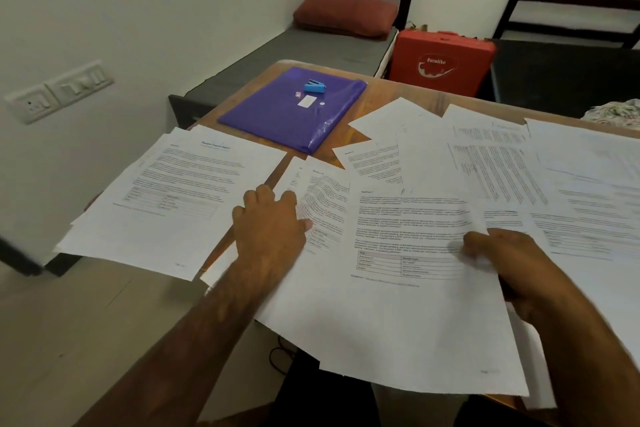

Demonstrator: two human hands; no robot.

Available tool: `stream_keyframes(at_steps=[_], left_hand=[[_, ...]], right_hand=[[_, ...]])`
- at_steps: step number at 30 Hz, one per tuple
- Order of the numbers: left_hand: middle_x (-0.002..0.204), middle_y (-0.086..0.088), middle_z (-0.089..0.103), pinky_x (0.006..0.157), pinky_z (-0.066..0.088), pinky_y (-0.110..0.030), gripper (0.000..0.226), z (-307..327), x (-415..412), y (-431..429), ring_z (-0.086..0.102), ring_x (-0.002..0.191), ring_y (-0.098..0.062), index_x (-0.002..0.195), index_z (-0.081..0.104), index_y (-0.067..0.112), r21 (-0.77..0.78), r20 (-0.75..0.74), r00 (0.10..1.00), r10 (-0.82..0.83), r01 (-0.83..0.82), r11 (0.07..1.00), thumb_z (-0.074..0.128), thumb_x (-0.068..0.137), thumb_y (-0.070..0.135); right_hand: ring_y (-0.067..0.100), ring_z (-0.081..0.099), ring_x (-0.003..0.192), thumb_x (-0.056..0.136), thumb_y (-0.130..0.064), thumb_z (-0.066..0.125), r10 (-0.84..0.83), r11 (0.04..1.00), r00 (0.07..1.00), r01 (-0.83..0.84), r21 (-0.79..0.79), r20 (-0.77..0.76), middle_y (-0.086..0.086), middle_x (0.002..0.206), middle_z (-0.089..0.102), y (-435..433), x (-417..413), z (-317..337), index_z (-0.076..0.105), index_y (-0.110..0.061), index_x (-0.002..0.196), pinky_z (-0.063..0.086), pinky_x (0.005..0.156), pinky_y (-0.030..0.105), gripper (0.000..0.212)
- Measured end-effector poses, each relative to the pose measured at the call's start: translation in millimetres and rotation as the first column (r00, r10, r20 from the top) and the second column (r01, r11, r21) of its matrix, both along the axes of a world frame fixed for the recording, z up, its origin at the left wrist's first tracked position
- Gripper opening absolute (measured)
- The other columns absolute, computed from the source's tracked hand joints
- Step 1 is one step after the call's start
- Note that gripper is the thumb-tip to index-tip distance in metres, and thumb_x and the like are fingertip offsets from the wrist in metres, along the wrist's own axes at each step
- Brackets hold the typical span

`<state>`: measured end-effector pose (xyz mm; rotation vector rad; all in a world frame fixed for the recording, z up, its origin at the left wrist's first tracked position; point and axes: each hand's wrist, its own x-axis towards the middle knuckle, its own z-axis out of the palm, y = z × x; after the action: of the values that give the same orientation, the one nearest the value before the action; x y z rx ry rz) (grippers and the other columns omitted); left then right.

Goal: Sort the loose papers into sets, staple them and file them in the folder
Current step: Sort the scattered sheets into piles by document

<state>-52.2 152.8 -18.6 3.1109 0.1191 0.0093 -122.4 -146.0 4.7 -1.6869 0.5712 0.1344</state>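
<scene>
Left hand: fingers curled, thumb down on a rumpled sheet; whether it pinches the sheet, I cannot tell.
Right hand: blurred, gripping the right edge of the front sheet, which reaches out past the near edge of the surface.
Left stack: printed pages lying flat, overhanging the left edge.
Loose papers: spread and overlapping across the right side.
Folder: purple, flat at the far left corner, apart from the papers.
Stapler: blue, lying on the folder.
Red case: standing beyond the far edge.
</scene>
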Motion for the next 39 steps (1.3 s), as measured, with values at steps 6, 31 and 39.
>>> stream_keyframes(at_steps=[6,31,39], left_hand=[[0.123,0.003,0.066,0.079,0.057,-0.036,0.034,21.2,-0.5,12.9,0.067,0.096,-0.022,0.118,0.049,0.03,-0.398,0.076,0.997,0.011,0.02,0.917,0.069,0.095,0.044],[0.126,-0.014,0.059,0.094,0.053,-0.048,0.046,33.2,73.2,248.6,0.061,0.109,-0.035,0.116,0.059,0.027,-0.386,0.023,0.959,0.283,-0.253,0.887,0.078,0.081,0.049],[0.149,-0.009,0.048,0.114,0.033,-0.051,0.055,32.5,49.8,162.3,0.043,0.137,-0.031,0.141,0.055,0.025,-0.077,0.152,0.986,0.073,-0.062,0.995,0.059,0.096,0.056]], right_hand=[[0.034,0.077,0.095,0.088,0.006,0.066,-0.001,0.998,0.999,-0.002,0.057,0.051,0.011,0.103,0.08,2.1,2.9,-5.2,0.072,-0.003,0.109,0.06,0.088,0.045,0.024],[0.021,0.072,0.1,0.085,-0.009,0.073,0.061,0.989,0.991,-0.043,-0.144,0.121,-0.008,0.108,0.076,126.1,59.2,-25.8,0.07,-0.023,0.11,0.06,0.086,0.04,0.029],[0.025,0.06,0.096,0.093,-0.025,0.074,0.12,0.842,0.989,-0.057,-0.536,0.084,-0.001,0.109,0.06,132.3,50.5,-17.6,0.054,-0.017,0.118,0.048,0.082,0.035,0.033]])
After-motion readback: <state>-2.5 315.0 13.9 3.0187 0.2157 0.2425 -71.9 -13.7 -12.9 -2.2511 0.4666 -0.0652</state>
